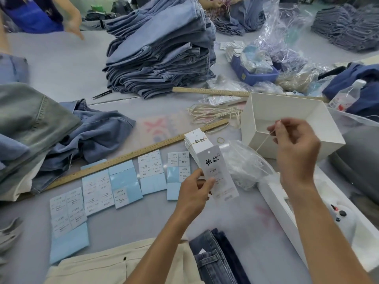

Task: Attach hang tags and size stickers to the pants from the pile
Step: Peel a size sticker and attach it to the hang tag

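My left hand [194, 189] holds a white hang tag [217, 171] with black characters by its lower edge, tilted up over the table. Behind it lies a banded stack of hang tags [194, 140]. My right hand [295, 144] pinches a thin cream string [264, 143] that runs down toward the tag. Several blue sheets of size stickers [123, 181] lie in a row left of my left hand. Dark jeans [215, 259] and cream pants [114, 265] lie at the near edge. A tall pile of folded blue pants [164, 50] stands at the back.
Two wooden rulers [131, 156] cross the table. A loose bundle of strings [215, 112] lies beyond the tags. An open white box [287, 128], clear plastic bags [246, 165], a blue tray [254, 74], a water bottle [346, 95] and a rubber band [221, 140] sit on the right. Another person's hand [74, 27] reaches in at back left.
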A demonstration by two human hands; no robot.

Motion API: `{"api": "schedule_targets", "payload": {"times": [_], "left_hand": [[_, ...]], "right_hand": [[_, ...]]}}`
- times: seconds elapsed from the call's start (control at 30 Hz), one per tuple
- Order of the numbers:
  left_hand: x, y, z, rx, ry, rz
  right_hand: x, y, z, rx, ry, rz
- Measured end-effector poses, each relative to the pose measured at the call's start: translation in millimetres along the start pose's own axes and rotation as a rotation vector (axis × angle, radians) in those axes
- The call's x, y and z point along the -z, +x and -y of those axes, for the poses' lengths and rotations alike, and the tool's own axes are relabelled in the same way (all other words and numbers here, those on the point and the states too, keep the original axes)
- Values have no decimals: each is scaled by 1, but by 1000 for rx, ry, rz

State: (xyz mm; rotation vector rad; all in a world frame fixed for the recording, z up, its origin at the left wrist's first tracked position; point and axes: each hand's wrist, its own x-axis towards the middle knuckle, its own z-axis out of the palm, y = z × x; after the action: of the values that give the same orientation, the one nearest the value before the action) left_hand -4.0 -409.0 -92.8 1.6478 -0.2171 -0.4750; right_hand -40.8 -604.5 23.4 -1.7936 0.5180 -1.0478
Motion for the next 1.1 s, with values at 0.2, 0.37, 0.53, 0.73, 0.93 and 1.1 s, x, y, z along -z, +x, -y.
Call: {"api": "schedule_targets", "payload": {"times": [0.2,0.37,0.53,0.73,0.93,1.1], "left_hand": [[26,-18,-3,-35,-37,3],[48,-31,4,-26,-24,-47],[63,-44,15,-2,-12,-67],[74,-55,19,44,-86,-139],[82,-60,15,23,-66,-153],[91,-79,9,8,-96,-167]], "right_hand": [[-6,-11,65,191,170,-8],[-31,-10,76,130,0,253],[-23,-20,79,114,193,169],[-52,-38,53,-211,121,443],[-58,-69,23,-294,75,449],[-52,-111,24,-284,51,572]]}}
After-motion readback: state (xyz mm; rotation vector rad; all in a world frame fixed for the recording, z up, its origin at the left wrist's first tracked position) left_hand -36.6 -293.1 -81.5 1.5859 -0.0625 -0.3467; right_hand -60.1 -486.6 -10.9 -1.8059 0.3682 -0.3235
